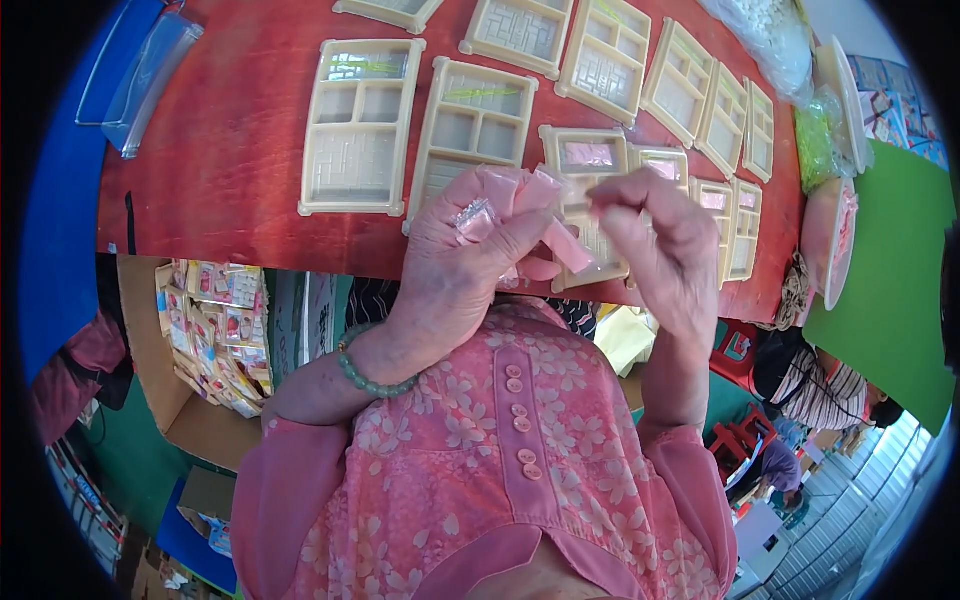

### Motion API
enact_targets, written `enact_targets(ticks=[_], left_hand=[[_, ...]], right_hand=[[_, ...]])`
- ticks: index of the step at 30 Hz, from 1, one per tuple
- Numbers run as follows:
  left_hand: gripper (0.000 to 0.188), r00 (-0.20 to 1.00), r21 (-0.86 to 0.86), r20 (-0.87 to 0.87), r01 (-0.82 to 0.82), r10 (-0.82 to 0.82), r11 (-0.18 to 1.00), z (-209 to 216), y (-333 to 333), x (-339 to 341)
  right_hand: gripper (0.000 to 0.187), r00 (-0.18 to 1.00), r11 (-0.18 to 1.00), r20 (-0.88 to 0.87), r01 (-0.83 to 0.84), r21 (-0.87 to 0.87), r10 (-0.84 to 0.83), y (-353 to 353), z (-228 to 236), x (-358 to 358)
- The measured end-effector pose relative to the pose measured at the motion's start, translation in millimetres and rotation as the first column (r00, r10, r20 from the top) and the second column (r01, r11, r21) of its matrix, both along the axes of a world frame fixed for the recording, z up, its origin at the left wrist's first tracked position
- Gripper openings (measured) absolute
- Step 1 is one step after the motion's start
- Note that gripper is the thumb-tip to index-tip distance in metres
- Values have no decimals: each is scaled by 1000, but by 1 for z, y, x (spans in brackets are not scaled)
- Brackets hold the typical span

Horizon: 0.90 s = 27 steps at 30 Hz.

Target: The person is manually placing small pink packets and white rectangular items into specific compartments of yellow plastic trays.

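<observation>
My left fingers grip bunched pink packets, fanned presumably for easy separation. My right fingers, beside them, are curled; I cannot tell whether loaded. Trays lie beyond both, likely for reach.

Red tabletop spans 10 to 2 o'clock, surface streaked. Flat blue surface between 9 and 10; bright green one at 3. Blue printed sheets near 2. Dark green floor at 8. Red plastic seating at 4; pale ribbed panels beyond, brightly lit.
</observation>
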<state>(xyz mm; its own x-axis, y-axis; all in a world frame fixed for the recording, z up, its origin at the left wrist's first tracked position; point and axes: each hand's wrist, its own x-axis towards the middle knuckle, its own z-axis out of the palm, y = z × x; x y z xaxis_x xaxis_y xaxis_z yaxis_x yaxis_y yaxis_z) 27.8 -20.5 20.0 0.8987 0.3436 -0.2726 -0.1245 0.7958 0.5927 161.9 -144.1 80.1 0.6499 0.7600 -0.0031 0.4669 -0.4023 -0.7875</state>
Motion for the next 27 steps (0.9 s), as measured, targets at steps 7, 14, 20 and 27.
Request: enact_targets(ticks=[7,14,20,27], left_hand=[[13,997,-44,41,-69,71,997,-1,-1,-6],[10,995,-181,17,-89,93,979,1,4,-20],[9,998,-79,-45,-43,40,996,-2,10,-19],[11,998,-30,-16,-60,60,998,-7,14,-19]], right_hand=[[16,969,995,-235,-61,84,80,11,8,-2],[12,993,991,31,-119,53,117,65,-22,31],[13,953,974,205,-228,7,222,89,-47,45],[18,851,967,476,-254,0,223,90,-45,35]])
